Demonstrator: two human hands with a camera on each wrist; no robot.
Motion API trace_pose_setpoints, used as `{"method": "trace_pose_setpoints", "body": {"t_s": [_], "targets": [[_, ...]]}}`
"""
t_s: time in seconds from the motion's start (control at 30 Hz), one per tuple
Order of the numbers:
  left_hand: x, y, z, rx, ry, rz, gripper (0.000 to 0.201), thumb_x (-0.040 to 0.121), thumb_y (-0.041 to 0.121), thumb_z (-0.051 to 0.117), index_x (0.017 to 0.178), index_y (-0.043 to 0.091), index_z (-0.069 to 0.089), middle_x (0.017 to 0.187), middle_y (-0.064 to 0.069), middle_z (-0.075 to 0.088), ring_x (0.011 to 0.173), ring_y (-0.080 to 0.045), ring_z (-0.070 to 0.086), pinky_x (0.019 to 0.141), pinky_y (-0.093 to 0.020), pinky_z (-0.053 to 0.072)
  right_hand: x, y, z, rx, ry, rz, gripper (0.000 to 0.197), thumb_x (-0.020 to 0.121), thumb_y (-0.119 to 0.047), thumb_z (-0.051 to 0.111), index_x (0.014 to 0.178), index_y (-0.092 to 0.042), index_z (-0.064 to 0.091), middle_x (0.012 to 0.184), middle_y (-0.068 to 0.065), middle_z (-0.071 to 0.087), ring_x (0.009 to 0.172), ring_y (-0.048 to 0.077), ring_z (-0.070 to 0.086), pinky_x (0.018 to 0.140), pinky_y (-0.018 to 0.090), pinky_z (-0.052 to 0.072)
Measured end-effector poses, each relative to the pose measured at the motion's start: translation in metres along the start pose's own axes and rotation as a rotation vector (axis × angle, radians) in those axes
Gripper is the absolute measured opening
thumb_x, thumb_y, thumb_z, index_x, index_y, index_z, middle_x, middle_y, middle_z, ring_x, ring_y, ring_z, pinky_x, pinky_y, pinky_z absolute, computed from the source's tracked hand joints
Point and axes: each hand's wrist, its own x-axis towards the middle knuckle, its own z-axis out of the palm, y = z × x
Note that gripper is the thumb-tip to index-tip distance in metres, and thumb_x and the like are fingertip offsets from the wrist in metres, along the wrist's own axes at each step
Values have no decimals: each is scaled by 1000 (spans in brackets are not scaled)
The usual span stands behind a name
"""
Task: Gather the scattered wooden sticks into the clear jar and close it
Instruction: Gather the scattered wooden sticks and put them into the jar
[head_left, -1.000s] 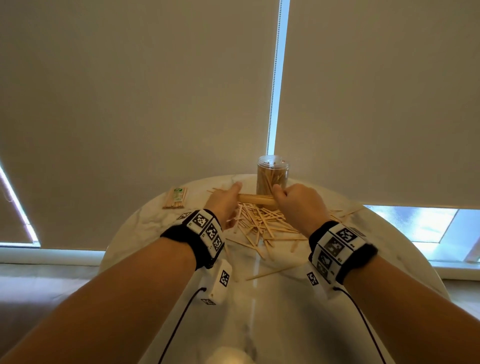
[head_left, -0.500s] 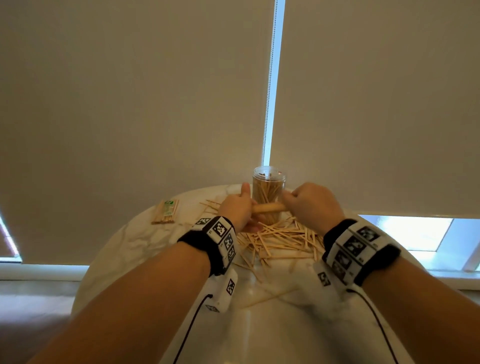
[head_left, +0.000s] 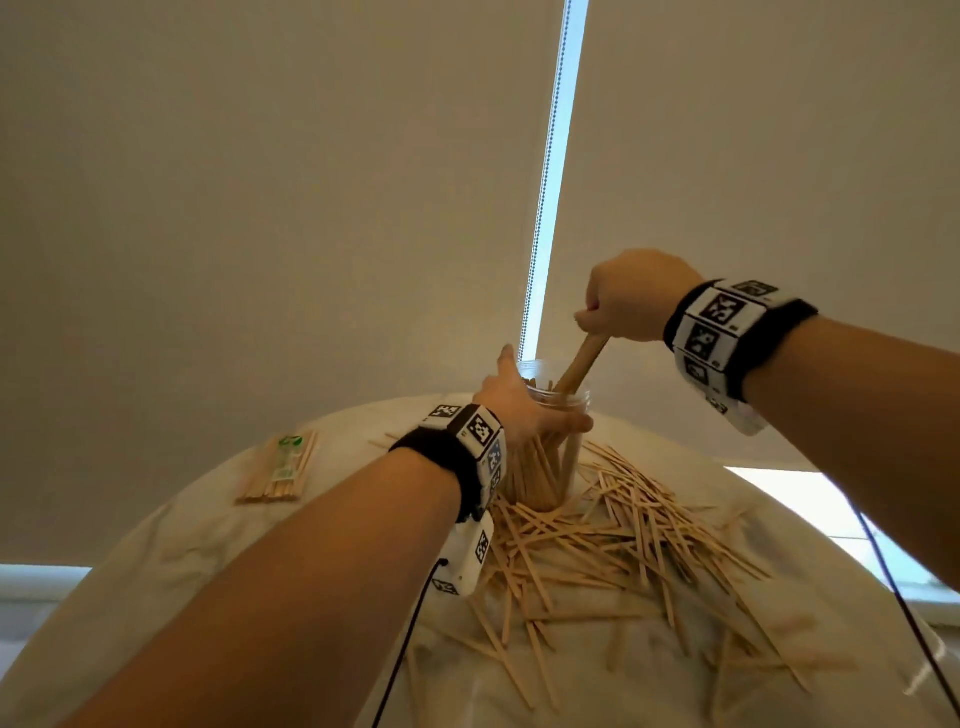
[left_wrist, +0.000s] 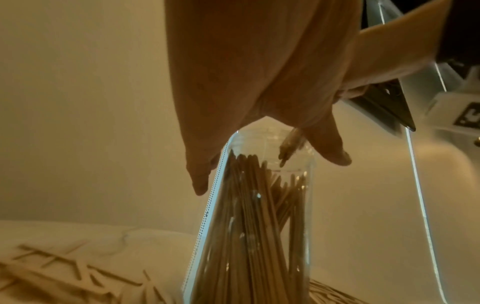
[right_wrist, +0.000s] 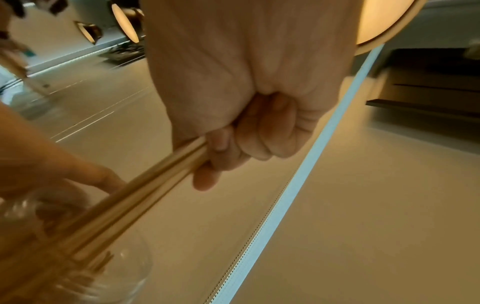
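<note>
Lying at the far left of the round pale table (head_left: 156, 561) is one wrapped packet of sticks (head_left: 278, 467), well apart from the rest. Next comes the left hand (head_left: 511, 405), thumb and fingers curled round the neck of the single clear jar (head_left: 550, 462), which stands upright, lidless and already packed with sticks. The right hand (head_left: 631, 296), fisted above it, grips one tight bundle of sticks (head_left: 582, 364) slanting down into the jar's mouth. Loose sticks (head_left: 623, 545), too many to count, sprawl beside the jar and nearer. Behind hang two beige blinds (head_left: 260, 182) with a daylight gap between.
</note>
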Motion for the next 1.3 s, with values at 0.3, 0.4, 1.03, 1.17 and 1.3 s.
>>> {"method": "trace_pose_setpoints", "body": {"t_s": [0.3, 0.4, 1.03, 1.17, 1.3], "targets": [[14, -19, 9, -21, 54, 89, 111, 72, 23, 86, 155, 22, 11, 137, -9, 52, 120, -26, 55, 87, -29, 47, 20, -39, 41, -113, -212, -199, 46, 95, -49, 55, 62, -18, 57, 62, -5, 54, 63, 13, 53, 66, 31, 49], [14, -19, 10, -44, 39, 84, 113, 71, 25, 86, 154, 27, 9, 140, -11, 49, 122, -30, 54, 99, -41, 50, 19, -45, 56, -130, -260, -173, 39, 100, -45, 50, 88, -13, 68, 78, -3, 61, 79, 17, 58, 78, 29, 51], [11, -21, 14, -49, 77, 80, 118, 65, 31, 89, 153, 29, 11, 139, -12, 48, 126, -33, 51, 104, -50, 46, 22, -48, 58, 197, -351, -19, 29, 96, -33, 58, 117, -17, 71, 111, 1, 69, 103, 20, 64, 92, 34, 52], [11, -22, 15, -58, 70, 75, 118, 64, 32, 90, 152, 32, 11, 139, -11, 49, 125, -33, 51, 103, -51, 47, 23, -48, 67, 237, -279, 46, 28, 94, -33, 64, 108, -11, 73, 103, 4, 72, 96, 21, 68, 90, 36, 57], [9, -21, 16, -46, 74, 80, 119, 65, 33, 90, 152, 32, 10, 138, -12, 49, 124, -32, 52, 103, -51, 47, 22, -55, 64, 205, -412, -5, 31, 102, -25, 47, 120, -10, 68, 114, 7, 68, 104, 22, 64, 91, 30, 49]]}}
